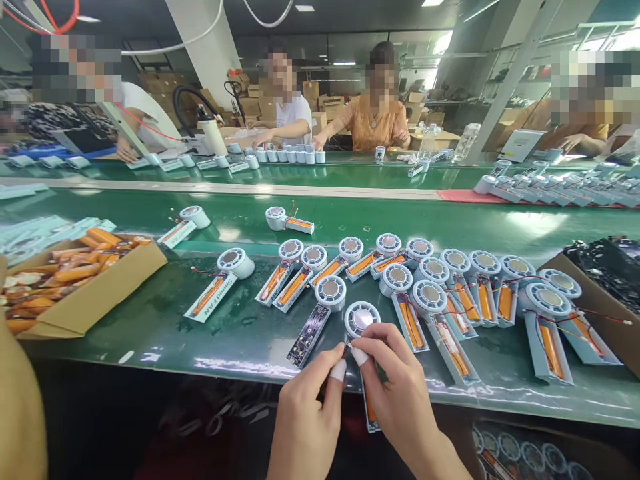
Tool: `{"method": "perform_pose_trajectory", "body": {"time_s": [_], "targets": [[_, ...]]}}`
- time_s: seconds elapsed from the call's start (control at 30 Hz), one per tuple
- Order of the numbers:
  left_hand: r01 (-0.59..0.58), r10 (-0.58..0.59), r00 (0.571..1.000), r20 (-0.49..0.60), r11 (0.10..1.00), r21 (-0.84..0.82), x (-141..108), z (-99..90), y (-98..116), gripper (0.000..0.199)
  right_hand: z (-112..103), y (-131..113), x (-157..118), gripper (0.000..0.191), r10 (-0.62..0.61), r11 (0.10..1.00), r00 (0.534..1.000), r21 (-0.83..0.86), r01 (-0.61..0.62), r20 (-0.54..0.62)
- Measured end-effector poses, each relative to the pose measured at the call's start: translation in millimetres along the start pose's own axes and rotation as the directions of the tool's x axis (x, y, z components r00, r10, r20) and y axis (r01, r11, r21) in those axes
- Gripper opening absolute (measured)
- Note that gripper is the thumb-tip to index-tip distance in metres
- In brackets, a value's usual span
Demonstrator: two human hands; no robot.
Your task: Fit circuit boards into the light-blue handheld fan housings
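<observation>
A: What are the hands doing?

B: Both are pinching narrow — the left hand (310, 403) and the right hand (400, 380) are meeting fingertip to fingertip just below the head of a fan (362, 319). Something small, perhaps a wire, is sitting between them; I cannot tell.

A: Where is that fan lying?

B: At the near edge of the counter (150, 350), its handle (373, 427) poking out past the edge, partly behind the right hand. An orange battery (370, 408) is showing inside.

A: And how far along is it all?

B: Most of the other fans (429, 296) are spreading toward the right edge, batteries resting in their open handles, so that part is looking done. Just to the left, one is carrying a board (309, 335) along its handle — the rest are seemingly lacking theirs. Spare batteries (75, 272) are filling a carton (107, 293) by the left edge.
</observation>
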State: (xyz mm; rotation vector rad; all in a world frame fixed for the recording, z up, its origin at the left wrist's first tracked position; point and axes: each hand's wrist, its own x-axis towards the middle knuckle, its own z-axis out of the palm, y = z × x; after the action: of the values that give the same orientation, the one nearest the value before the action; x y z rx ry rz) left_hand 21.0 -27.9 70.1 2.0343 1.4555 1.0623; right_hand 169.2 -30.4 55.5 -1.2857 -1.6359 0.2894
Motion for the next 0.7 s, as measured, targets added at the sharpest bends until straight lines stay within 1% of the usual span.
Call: {"method": "perform_pose_trajectory", "body": {"time_s": [0.1,0.2,0.27,0.33,0.4,0.47,0.53,0.63,0.67,0.7], "targets": [[0.077,-0.071,0.996,0.056,0.99,-0.116,4,-5.1,0,0.029,-3,1,2,0.021,0.051,0.995,0.998,0.089,-0.054,0.036],[0.176,-0.149,0.98,0.133,0.959,-0.223,6,-9.1,-2,0.028,-8,2,6,0.017,0.135,0.968,0.984,0.197,-0.156,0.116],[0.211,-0.168,0.97,0.175,0.942,-0.262,7,-11.4,-4,0.027,-13,2,9,0.019,0.178,0.943,0.968,0.25,-0.219,0.175],[0.203,-0.15,0.968,0.201,0.938,-0.28,9,-13.0,-6,0.026,-16,2,11,0.022,0.195,0.924,0.951,0.279,-0.26,0.238],[0.17,-0.11,0.971,0.214,0.942,-0.288,10,-13.5,-8,0.025,-18,2,14,0.023,0.203,0.916,0.935,0.282,-0.286,0.29],[0.132,-0.074,0.976,0.206,0.951,-0.279,12,-12.8,-9,0.026,-19,3,16,0.023,0.213,0.918,0.926,0.26,-0.298,0.311],[0.096,-0.056,0.984,0.167,0.965,-0.242,14,-11.4,-9,0.026,-18,2,16,0.022,0.224,0.933,0.933,0.214,-0.288,0.281],[0.072,-0.055,0.993,0.103,0.983,-0.171,10,-9.9,-3,0.027,-19,-2,13,0.022,0.225,0.964,0.956,0.103,-0.247,0.186],[0.072,-0.054,0.993,0.106,0.983,-0.167,6,-9.8,0,0.028,-21,-4,12,0.024,0.231,0.965,0.955,0.085,-0.25,0.186],[0.077,-0.057,0.991,0.119,0.981,-0.178,1,-9.9,3,0.03,-23,-7,10,0.026,0.25,0.957,0.943,0.09,-0.274,0.218]]}}
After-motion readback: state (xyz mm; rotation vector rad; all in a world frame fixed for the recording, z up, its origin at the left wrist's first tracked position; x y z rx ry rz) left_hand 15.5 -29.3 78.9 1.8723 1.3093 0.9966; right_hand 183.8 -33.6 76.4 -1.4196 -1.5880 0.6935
